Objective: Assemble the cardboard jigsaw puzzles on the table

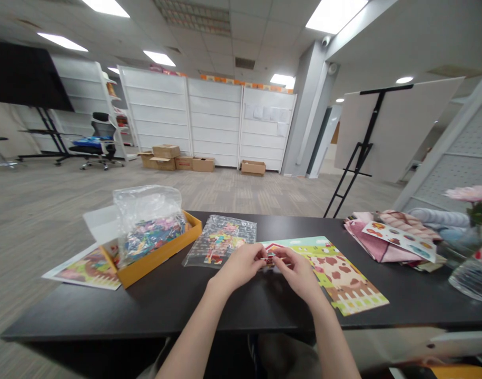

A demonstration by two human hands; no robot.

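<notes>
Both hands meet over the dark table, at the left edge of a partly joined farm puzzle [341,271] with a cow and a white fence. Between the fingertips is a small red puzzle piece [271,253]. My left hand [244,261] pinches its left side, and my right hand [295,267] has its thumb and fingers closed on the right side. The fingers partly cover the piece. Left of my hands lies a clear plastic bag [220,239] with several colourful pieces in or on it.
An orange box [159,256] holding a plastic bag of pieces stands at the left, over a picture sheet [86,271]. Folded cloths [373,243], a sticker sheet [401,240], a clear container [475,273] and pink flowers [472,193] are at the right.
</notes>
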